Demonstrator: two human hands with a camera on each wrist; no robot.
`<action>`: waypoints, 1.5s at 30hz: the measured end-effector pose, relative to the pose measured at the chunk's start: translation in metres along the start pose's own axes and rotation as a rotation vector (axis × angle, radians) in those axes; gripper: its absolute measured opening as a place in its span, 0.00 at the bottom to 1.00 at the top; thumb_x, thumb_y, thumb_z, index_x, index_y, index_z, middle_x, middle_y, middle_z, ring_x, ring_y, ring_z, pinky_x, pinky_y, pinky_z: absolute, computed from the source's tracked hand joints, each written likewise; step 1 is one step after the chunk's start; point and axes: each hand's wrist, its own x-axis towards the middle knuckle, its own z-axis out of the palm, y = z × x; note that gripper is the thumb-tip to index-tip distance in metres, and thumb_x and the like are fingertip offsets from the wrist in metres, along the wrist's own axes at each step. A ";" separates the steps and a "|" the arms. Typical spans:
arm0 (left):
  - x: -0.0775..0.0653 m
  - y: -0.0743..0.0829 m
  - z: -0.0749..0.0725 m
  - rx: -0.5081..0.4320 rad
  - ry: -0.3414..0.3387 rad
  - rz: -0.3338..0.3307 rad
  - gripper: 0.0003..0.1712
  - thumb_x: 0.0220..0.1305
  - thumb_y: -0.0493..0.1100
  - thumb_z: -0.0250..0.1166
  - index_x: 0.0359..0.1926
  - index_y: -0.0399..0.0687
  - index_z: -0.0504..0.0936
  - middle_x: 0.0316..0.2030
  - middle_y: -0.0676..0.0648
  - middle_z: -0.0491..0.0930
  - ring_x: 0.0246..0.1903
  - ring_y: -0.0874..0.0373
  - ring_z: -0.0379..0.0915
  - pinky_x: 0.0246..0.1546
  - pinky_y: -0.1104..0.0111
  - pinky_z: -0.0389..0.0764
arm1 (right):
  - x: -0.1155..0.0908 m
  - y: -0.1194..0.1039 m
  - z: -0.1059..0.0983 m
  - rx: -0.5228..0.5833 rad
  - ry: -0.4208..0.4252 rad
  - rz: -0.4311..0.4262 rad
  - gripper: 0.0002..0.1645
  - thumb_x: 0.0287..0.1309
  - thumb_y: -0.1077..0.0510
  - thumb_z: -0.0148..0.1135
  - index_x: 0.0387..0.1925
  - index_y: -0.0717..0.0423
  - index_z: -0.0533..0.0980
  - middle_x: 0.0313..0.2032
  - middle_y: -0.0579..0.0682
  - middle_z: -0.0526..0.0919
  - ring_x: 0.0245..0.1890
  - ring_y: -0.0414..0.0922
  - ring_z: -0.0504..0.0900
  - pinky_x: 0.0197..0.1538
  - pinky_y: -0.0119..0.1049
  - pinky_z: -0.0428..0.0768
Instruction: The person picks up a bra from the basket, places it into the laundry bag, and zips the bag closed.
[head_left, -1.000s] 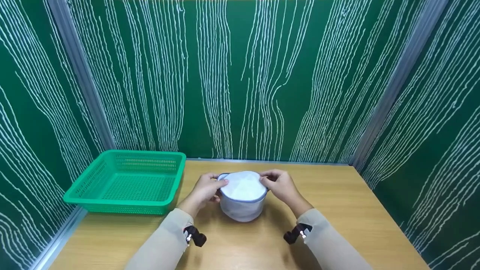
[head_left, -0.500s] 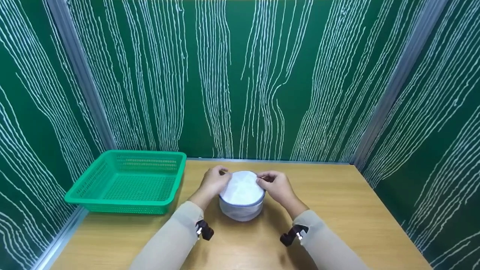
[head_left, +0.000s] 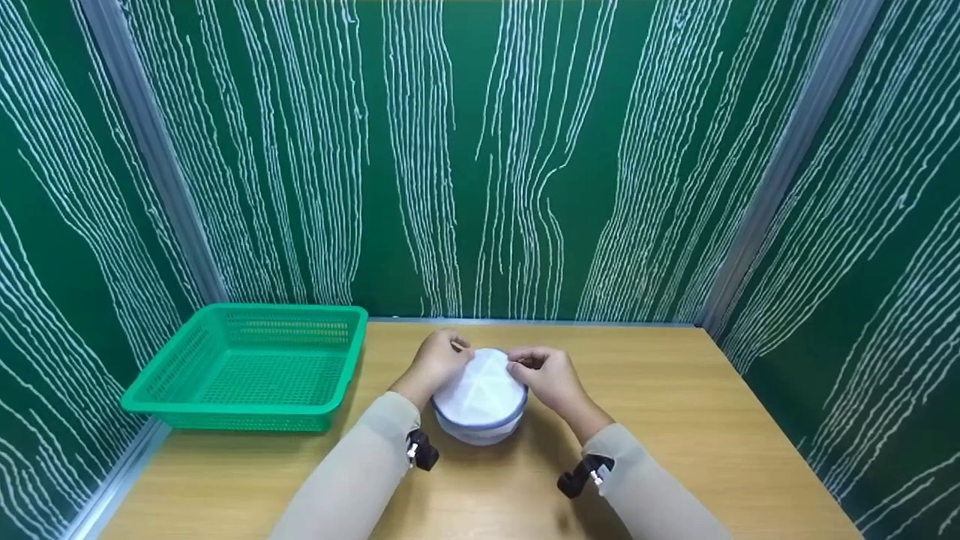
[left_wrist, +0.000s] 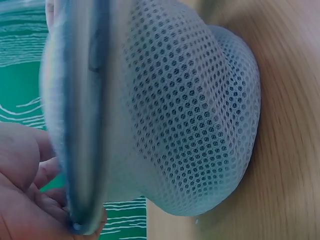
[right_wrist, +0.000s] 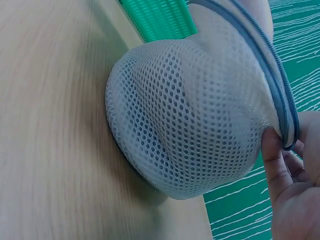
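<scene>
Left hand and right hand pinching blue-rimmed round white mesh bag toward wooden desk's back edge; probably zipping, rim needs steadying next.

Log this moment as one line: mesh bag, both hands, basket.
white mesh bag: blue rim upward | left hand: pinches rim | right hand: pinches rim | green basket: left of bag

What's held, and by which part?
White mesh bag, by its blue-trimmed top rim: left hand at far left, right hand at far right.
</scene>
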 end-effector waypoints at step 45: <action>0.002 -0.008 -0.004 -0.059 0.047 0.085 0.04 0.75 0.37 0.76 0.46 0.41 0.94 0.45 0.42 0.93 0.49 0.51 0.86 0.59 0.56 0.89 | 0.062 -0.022 0.007 0.171 -0.451 0.348 0.21 0.83 0.59 0.58 0.67 0.62 0.86 0.55 0.53 0.93 0.39 0.38 0.87 0.41 0.28 0.85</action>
